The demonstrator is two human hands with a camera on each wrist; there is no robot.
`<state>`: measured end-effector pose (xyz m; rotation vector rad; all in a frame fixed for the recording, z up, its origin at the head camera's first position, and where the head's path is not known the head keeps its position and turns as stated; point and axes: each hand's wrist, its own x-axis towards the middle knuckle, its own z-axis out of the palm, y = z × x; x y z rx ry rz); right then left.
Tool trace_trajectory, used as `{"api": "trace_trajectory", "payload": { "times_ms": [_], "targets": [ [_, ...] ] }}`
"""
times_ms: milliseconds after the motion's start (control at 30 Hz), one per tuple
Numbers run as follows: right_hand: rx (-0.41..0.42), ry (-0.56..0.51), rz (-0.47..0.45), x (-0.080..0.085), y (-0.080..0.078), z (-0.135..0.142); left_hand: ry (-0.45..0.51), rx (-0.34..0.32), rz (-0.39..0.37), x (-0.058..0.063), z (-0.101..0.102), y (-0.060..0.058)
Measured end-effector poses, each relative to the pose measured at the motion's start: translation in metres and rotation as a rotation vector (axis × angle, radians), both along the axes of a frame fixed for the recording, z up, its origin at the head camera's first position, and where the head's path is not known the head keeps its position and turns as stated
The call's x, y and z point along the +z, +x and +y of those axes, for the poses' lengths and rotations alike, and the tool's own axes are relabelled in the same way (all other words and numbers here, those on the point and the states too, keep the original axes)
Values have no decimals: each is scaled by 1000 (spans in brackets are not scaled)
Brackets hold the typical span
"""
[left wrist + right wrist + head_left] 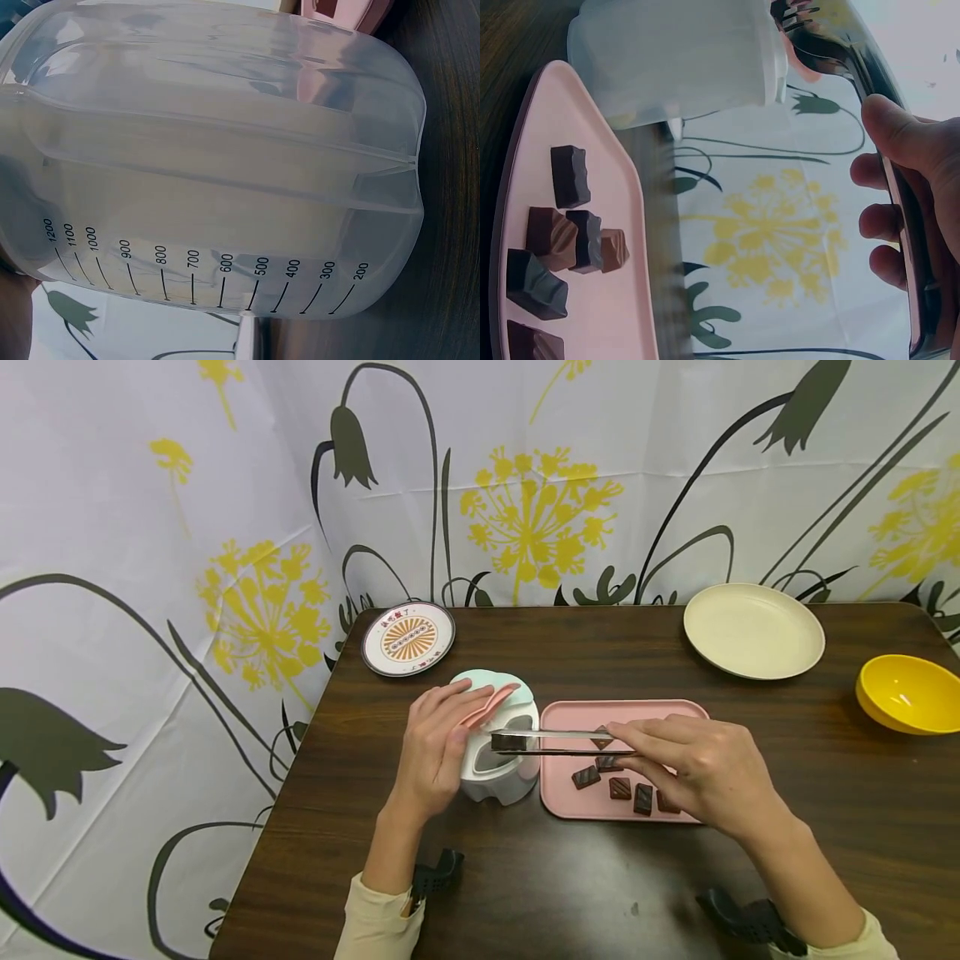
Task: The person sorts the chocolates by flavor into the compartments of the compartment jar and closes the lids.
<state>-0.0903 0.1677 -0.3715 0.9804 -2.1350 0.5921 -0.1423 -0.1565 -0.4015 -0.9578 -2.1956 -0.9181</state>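
Observation:
A translucent storage jar (225,172) with printed measuring marks stands at the table's middle; openings show in its pale green top (486,679). My left hand (433,745) holds a raised pink lid flap (491,706) on that top, fingers along it and thumb at its near end. Metal tongs (570,734) are gripped in my right hand (701,768), pointing left. Between their fork-like tips a dark chocolate (510,742) sits above the jar's openings. Several brown and dark chocolates (619,788) lie on a pink tray (558,802) below my right hand.
At the back left lies a patterned plate (408,639). A cream plate (753,631) is at the back right, with a yellow bowl (909,693) by the right edge. Flower-printed cloth (630,443) hangs behind the dark wooden table (555,893).

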Motion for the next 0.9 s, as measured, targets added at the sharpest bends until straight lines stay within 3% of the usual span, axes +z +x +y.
{"api": "trace_trajectory", "payload": {
  "times_ms": [367,900],
  "targets": [
    [0,22,-19,-1,0,0,-5,9,-27,0,0,2],
    [-87,67,-151,-4,10,19,10,0,-30,0,0,2]
  ]
}}
